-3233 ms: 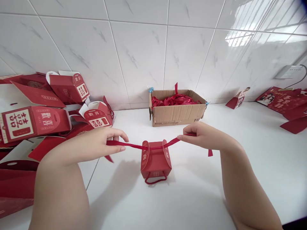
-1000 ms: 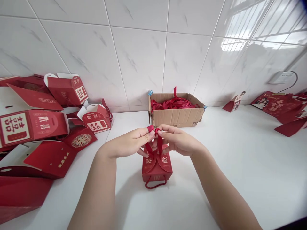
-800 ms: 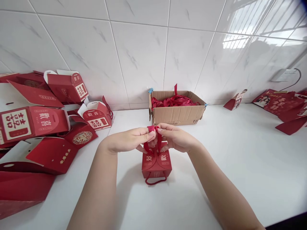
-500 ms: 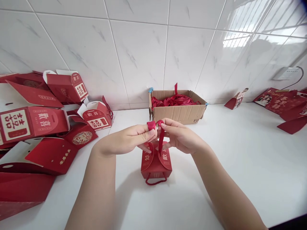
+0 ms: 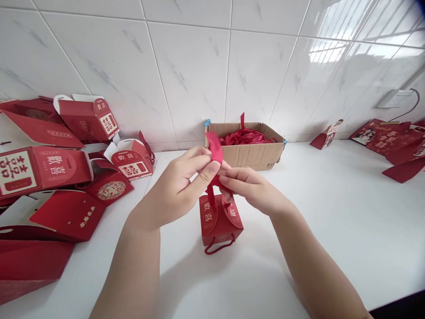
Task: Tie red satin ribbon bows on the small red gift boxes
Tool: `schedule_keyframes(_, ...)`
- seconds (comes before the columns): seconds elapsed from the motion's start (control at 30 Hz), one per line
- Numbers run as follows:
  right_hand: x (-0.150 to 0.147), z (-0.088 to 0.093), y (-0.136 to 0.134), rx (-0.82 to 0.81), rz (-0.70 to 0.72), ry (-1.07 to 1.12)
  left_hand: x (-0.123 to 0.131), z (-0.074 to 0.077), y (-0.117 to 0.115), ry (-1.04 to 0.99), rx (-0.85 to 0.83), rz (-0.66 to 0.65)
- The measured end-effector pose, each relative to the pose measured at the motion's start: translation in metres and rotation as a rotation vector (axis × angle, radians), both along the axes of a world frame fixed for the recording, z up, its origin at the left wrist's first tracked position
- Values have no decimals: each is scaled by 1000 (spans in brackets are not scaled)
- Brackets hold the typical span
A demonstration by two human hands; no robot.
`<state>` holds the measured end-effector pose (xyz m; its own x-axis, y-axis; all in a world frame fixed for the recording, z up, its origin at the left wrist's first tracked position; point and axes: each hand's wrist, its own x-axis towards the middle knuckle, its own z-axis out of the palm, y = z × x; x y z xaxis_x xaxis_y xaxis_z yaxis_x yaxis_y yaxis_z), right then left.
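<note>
Right now both hands work at one red ribbon (image 5: 215, 150) above the small red box (image 5: 222, 226), which stands on the white desk (image 5: 265, 270) in the middle. The left hand (image 5: 179, 188) has its grip clamped on the ribbon between thumb and fingers, a wide loop of it rising above the thumb. The right hand (image 5: 254, 190) has its grip pinched together on the ribbon lower down, just beside the left fingertips. A strand runs down from the hands to the left flap of the small red box. Its two rounded flaps lean in over the top, so what it holds, if anything, is hidden; a rope handle (image 5: 219, 247) hangs at its near side.

Behind the hands, against the tiled wall (image 5: 186, 71), an open cardboard box (image 5: 255, 158) contains a tangled heap of red ribbons (image 5: 247, 137), one end sticking up above the rim. Blue clips (image 5: 207, 122) sit at its corners. To the left lies a pile of red cartons (image 5: 63, 166), several with flaps open and white inner faces showing.
</note>
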<state>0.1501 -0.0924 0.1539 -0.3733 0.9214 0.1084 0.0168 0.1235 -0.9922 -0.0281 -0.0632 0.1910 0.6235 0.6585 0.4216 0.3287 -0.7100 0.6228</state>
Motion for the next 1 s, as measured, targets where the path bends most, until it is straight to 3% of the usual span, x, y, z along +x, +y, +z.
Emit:
schedule_keyframes(0.2, -4, 3, -7, 56, 132, 29, 13, -7, -2, -98, 7, -79)
schedule_keyframes(0.47, -1, 2, -3, 17, -119, 113, 5, -2, 0, 45, -142, 31)
schedule_keyframes(0.67, 3, 0, 3, -42, -182, 191, -11, 3, -2, 164, -89, 178)
schedule_keyframes(0.77, 3, 0, 3, -39, -167, 213, -15, 4, -7, 168, -2, 117)
schedule_keyframes(0.9, 4, -1, 3, -71, -138, 259, -15, 5, -10, 372, -8, -65)
schedule_keyframes(1.0, 7, -2, 5, -125, -86, 298, -14, 0, -6, 489, -86, -52)
